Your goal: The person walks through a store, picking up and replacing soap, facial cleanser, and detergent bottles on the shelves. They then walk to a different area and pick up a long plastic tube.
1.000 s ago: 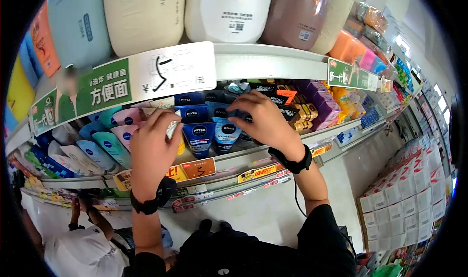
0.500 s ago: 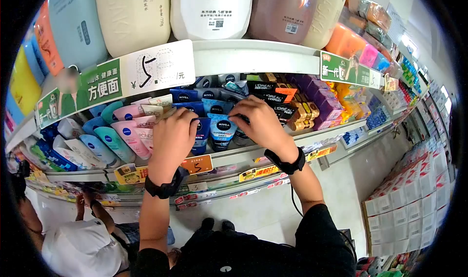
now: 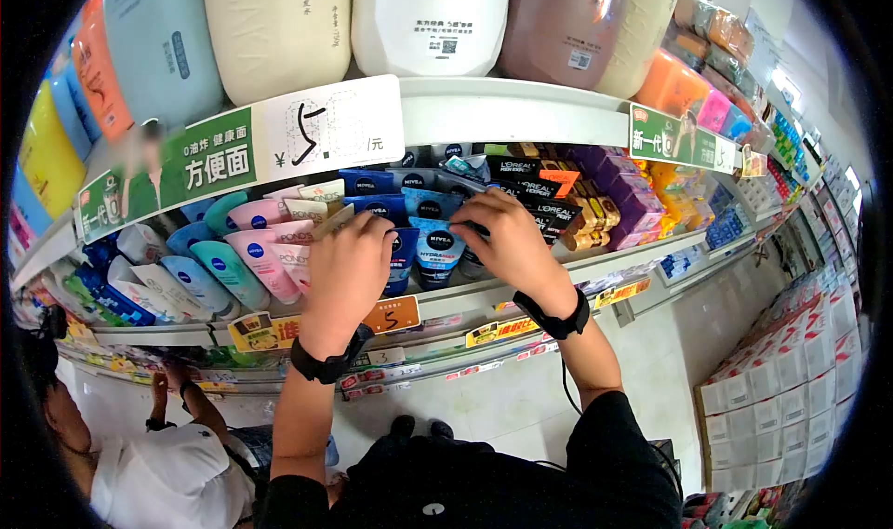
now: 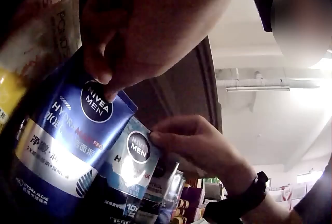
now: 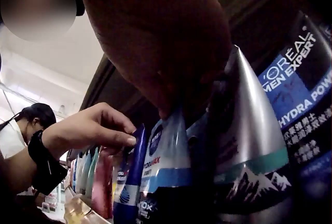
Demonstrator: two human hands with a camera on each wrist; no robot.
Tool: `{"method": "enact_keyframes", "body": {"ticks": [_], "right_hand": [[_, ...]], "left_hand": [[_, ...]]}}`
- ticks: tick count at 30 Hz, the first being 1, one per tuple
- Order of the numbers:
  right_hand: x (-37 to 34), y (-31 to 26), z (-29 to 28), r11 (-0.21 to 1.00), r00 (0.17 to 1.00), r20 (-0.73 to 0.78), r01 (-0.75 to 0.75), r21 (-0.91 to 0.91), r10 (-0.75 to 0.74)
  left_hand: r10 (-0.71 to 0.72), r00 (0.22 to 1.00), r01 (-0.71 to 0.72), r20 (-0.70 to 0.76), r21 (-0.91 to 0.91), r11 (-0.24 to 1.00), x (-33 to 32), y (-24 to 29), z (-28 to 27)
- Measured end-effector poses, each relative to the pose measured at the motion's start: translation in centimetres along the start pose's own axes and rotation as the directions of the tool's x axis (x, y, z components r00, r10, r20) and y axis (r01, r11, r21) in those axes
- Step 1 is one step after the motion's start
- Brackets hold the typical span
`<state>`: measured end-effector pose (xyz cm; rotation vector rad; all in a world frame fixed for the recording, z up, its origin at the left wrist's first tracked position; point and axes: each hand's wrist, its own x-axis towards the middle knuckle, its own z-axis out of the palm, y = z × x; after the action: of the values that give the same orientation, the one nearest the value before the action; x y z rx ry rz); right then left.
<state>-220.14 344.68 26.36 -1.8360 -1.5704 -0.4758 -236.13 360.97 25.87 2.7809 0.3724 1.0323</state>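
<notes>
On the shelf (image 3: 633, 257), the left hand (image 3: 349, 254) is pinching the dark blue tube (image 4: 67, 136) by its top edge; beside it, the right hand (image 3: 512, 241) is pinching the light blue tube (image 3: 435, 254) by a top corner. Both hands' fingers are nearly closing. Keeping the 2 grips light should be sparing the soft tops. The left hand is partly covering the dark blue tube from overhead; shadow is obscuring the right fingertips.

Left fingers (image 4: 98, 68) pinch the dark-blue tube (image 4: 70, 138), right fingers (image 4: 171, 130) the light-blue tube (image 4: 129, 164) just beside it
</notes>
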Motion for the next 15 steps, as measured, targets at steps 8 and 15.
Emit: {"method": "enact_keyframes", "body": {"ticks": [8, 15], "right_hand": [[0.02, -0.15, 0.17, 1.000, 1.000, 0.005, -0.029, 0.008, 0.029], [0.03, -0.25, -0.26, 0.999, 0.998, 0.039, -0.041, 0.008, 0.041]], "left_hand": [[0.015, 1.000, -0.015, -0.024, -0.013, 1.000, -0.20, -0.50, 0.34], [0.010, 1.000, -0.011, -0.029, -0.028, 1.000, -0.27, -0.52, 0.52]]}}
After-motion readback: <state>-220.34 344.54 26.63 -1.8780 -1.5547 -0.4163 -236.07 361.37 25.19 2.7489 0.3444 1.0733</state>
